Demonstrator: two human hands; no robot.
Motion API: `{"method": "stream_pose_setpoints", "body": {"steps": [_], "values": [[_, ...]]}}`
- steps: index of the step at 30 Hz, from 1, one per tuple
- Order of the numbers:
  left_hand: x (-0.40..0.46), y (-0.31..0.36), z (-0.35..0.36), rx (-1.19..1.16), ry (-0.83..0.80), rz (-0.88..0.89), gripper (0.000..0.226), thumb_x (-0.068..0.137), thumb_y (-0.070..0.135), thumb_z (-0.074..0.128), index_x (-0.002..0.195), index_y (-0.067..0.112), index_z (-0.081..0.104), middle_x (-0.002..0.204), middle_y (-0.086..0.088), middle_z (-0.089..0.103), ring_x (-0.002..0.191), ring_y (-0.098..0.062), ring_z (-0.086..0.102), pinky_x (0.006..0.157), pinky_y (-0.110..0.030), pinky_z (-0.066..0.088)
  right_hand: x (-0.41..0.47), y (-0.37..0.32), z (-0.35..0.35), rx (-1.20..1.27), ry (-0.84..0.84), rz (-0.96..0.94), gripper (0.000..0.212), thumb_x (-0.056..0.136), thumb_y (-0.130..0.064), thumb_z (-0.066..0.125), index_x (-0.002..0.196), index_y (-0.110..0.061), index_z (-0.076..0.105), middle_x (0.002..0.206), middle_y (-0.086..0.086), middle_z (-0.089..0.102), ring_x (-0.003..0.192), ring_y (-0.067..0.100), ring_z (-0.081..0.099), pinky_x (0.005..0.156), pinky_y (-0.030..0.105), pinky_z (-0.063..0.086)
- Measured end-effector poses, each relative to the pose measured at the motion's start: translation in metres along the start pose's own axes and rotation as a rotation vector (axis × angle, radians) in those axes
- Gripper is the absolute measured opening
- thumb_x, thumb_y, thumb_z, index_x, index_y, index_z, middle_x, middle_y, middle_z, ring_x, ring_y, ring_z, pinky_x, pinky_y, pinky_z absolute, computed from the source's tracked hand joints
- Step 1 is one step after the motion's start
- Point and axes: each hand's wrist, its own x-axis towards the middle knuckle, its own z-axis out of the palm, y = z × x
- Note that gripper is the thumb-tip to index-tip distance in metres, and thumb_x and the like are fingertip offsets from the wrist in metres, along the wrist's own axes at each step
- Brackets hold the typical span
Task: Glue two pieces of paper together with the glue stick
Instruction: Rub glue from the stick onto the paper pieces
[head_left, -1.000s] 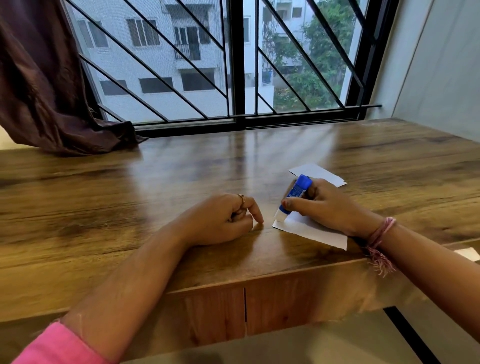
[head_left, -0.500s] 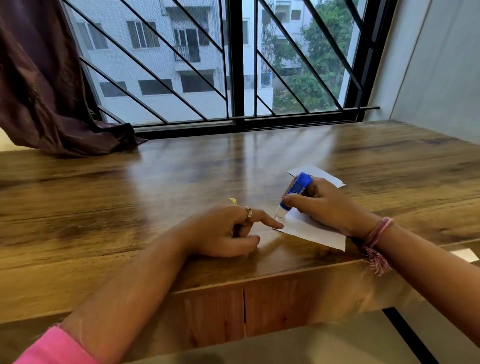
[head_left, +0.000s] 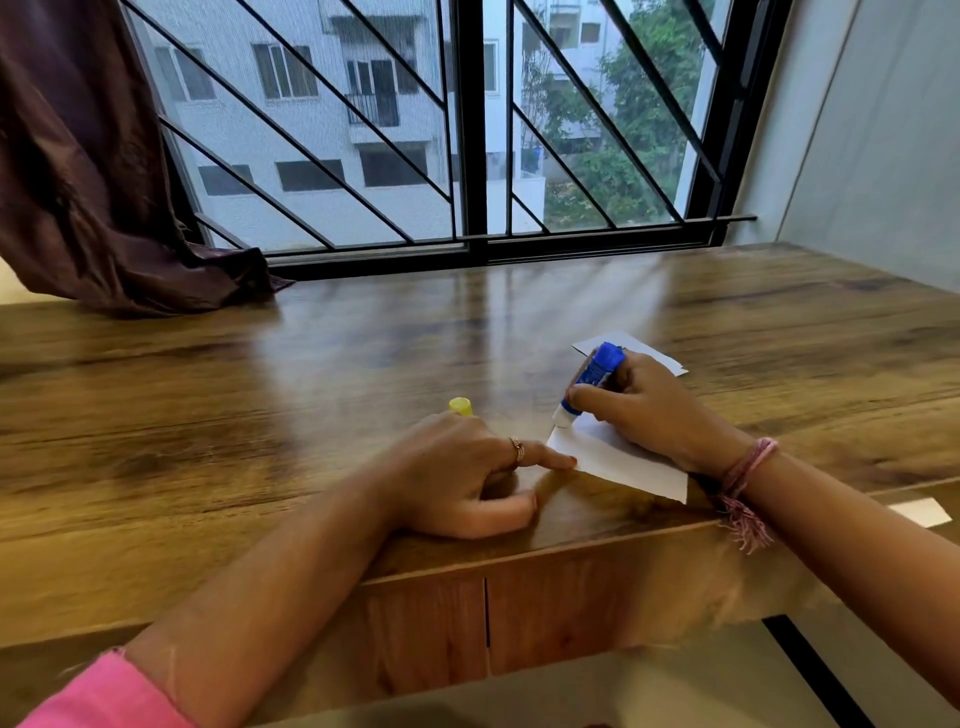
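Pressing the paper (head_left: 618, 460) edge now, left hand (head_left: 467, 475) forefinger extended.

Wood-grain counter (head_left: 260, 415) with drawer fronts (head_left: 519, 618) under its near edge. Barred window (head_left: 467, 130) at the far side, maroon curtain (head_left: 88, 171) bunched at far left. White building (head_left: 322, 104) and trees (head_left: 623, 156) outside. Grey wall (head_left: 872, 130) on the right.
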Motion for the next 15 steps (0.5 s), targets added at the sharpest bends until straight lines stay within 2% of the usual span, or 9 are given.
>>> {"method": "stream_pose_setpoints", "body": {"steps": [3, 6, 8, 11, 15], "values": [[0.001, 0.0, 0.0, 0.017, -0.008, -0.004, 0.049, 0.083, 0.042, 0.042, 0.131, 0.038, 0.052, 0.043, 0.006, 0.041, 0.045, -0.003, 0.045, 0.051, -0.019, 0.029, -0.001, -0.003, 0.001, 0.026, -0.02, -0.007, 0.026, 0.081, -0.028, 0.065, 0.082, -0.002, 0.065, 0.06, 0.0, 0.052, 0.051, 0.005, 0.046, 0.052, 0.02, 0.038], [0.001, -0.001, 0.0, 0.016, -0.012, 0.007, 0.047, 0.085, 0.038, 0.045, 0.131, 0.037, 0.052, 0.043, 0.007, 0.041, 0.046, -0.003, 0.047, 0.052, -0.016, 0.029, 0.0, -0.002, -0.005, 0.253, 0.038, 0.065, 0.01, 0.088, -0.014, 0.059, 0.084, -0.005, 0.062, 0.052, -0.004, 0.046, 0.041, 0.003, 0.039, 0.043, 0.015, 0.033], [0.002, -0.001, 0.0, 0.016, -0.008, 0.004, 0.047, 0.085, 0.038, 0.045, 0.131, 0.037, 0.052, 0.043, 0.007, 0.042, 0.047, -0.004, 0.047, 0.053, -0.017, 0.029, 0.001, 0.001, -0.01, 0.362, 0.077, 0.086, 0.008, 0.09, -0.012, 0.057, 0.087, -0.006, 0.061, 0.053, -0.002, 0.043, 0.042, 0.006, 0.035, 0.039, 0.015, 0.03], [0.002, -0.001, 0.0, 0.012, -0.012, 0.0, 0.048, 0.085, 0.041, 0.042, 0.132, 0.037, 0.051, 0.044, 0.006, 0.042, 0.047, -0.008, 0.048, 0.053, -0.02, 0.032, 0.003, 0.003, -0.013, 0.262, 0.051, 0.057, 0.01, 0.09, -0.012, 0.058, 0.088, -0.003, 0.062, 0.048, -0.007, 0.047, 0.039, 0.002, 0.039, 0.04, 0.012, 0.032], [0.003, -0.002, 0.0, 0.005, -0.015, -0.002, 0.049, 0.084, 0.045, 0.039, 0.132, 0.037, 0.051, 0.044, 0.006, 0.042, 0.048, -0.008, 0.049, 0.054, -0.022, 0.036, 0.004, 0.004, -0.01, 0.164, -0.014, 0.038, 0.015, 0.088, -0.015, 0.061, 0.075, -0.007, 0.061, 0.05, -0.006, 0.051, 0.041, 0.001, 0.042, 0.044, 0.01, 0.035]]}}
